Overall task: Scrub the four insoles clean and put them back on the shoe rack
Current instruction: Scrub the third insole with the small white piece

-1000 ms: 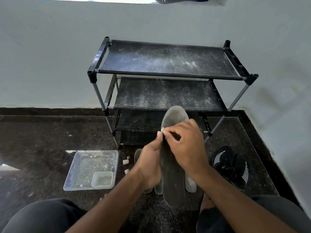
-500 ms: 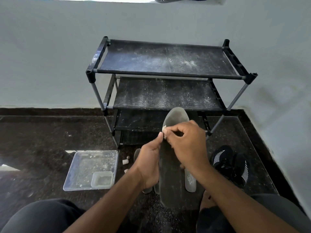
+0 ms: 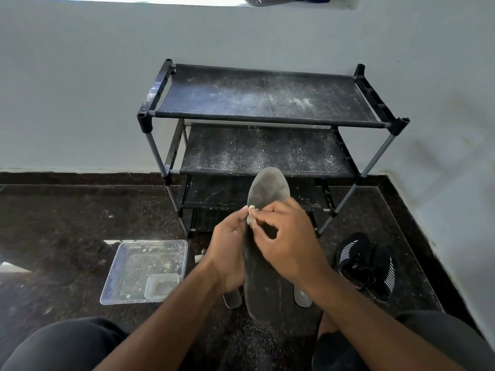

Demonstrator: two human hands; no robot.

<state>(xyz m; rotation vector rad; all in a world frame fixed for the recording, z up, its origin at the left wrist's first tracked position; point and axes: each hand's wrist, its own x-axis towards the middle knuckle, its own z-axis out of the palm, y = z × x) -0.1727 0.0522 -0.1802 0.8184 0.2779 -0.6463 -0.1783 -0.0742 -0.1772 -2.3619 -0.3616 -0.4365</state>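
One insole (image 3: 263, 253) is up in your hands at six o'clock of the shoe rack (image 3: 267, 121), toe end pointing at twelve. Your left hand (image 3: 227, 253) grips its nine o'clock edge; your right hand (image 3: 286, 242) pinches a small whitish scrubbing piece (image 3: 251, 215) against it. Since a second ago that piece has slid slightly down from the toe, so scrubbing is under way. Other insoles (image 3: 233, 299) lie on the floor beneath; none is on the rack yet.
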